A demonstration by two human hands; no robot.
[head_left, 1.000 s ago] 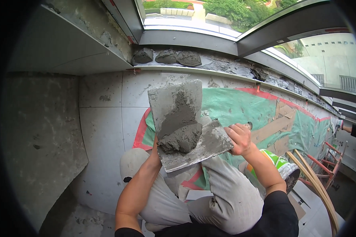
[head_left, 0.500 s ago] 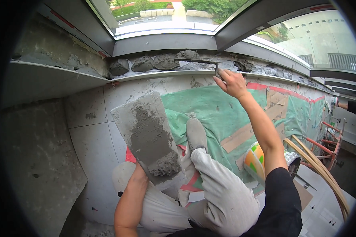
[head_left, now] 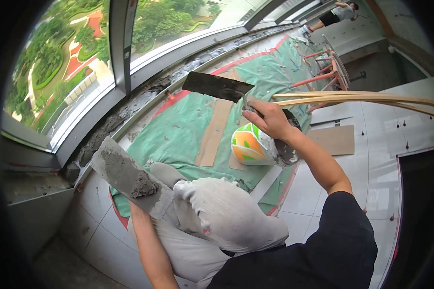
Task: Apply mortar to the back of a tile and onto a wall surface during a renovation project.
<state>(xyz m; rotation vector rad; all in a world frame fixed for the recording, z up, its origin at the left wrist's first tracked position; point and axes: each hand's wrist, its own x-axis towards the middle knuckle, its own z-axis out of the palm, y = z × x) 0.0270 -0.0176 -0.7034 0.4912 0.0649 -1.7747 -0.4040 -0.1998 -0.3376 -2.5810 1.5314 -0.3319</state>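
Bearing a flat grey board (head_left: 163, 198) on the left side, with the left hand hidden beneath it; cannot tell the set of its fingers. On the board, near its closest edge, a rough lump of dark mortar (head_left: 144, 185), with a damp smear toward the farther corners. Clasping a trowel (head_left: 217, 87) by its handle in the right hand (head_left: 270, 119), with fingers curled round; blade apart from the board, in front of the green sheet (head_left: 166, 137). Just below that hand, toward the sheet's right edge, a patterned bucket (head_left: 250, 144). Mid-sheet, a cardboard strip (head_left: 214, 135). Beyond the bucket, long wooden strips (head_left: 371, 98). Along the sheet's left edge, a mortar-strewn ledge (head_left: 153, 88) under windows. By the sheet's far end, a red metal frame (head_left: 318, 79); farther off, another person (head_left: 330, 19).
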